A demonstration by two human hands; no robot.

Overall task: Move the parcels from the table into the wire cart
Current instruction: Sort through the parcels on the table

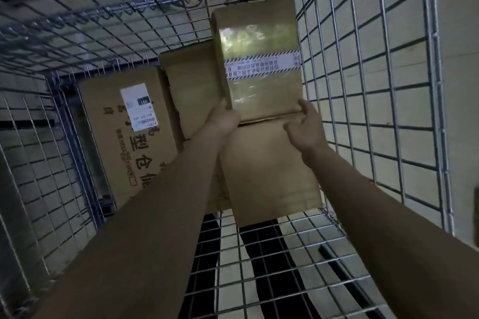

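I look down into the wire cart [368,101]. A taped cardboard parcel [259,59] with a striped label band lies at the far right, on top of other boxes. My left hand [224,118] grips its near left corner, fingers curled round the edge. My right hand [307,125] is at the near right corner with relaxed fingers, thumb touching the edge. Below the hands lies a plain brown parcel [272,173]. A large printed box [124,132] with a white label sits at the left, and another brown parcel [191,90] lies between it and the taped one.
Wire mesh walls enclose the cart on all sides, and the near mesh floor [272,267] is bare. A folded mesh panel [103,28] leans across the far left. Pale floor shows through the wires.
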